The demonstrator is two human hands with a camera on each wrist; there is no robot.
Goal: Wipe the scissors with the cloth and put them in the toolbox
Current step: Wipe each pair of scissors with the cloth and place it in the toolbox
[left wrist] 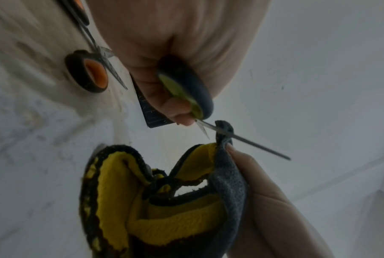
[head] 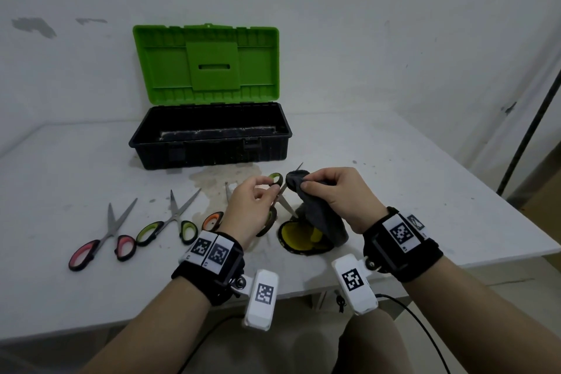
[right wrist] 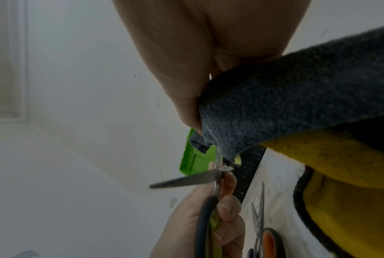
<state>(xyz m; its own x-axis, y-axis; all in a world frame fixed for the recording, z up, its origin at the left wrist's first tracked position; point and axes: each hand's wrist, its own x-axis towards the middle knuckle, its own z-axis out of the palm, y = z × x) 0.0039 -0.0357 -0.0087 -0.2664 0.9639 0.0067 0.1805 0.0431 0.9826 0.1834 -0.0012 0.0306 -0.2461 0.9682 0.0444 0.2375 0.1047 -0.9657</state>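
Above a white desk point(head: 394, 167), the left hand point(head: 246, 209) grips green-handled scissors point(head: 274, 191) by the handles, blades spread open. The right hand point(head: 337, 191) pinches a grey and yellow cloth point(head: 321, 215) around one blade. The toolbox point(head: 209, 136) stands open behind. Three more scissors lie to the left: pink point(head: 103, 240), green point(head: 167, 222), orange point(head: 212, 220).
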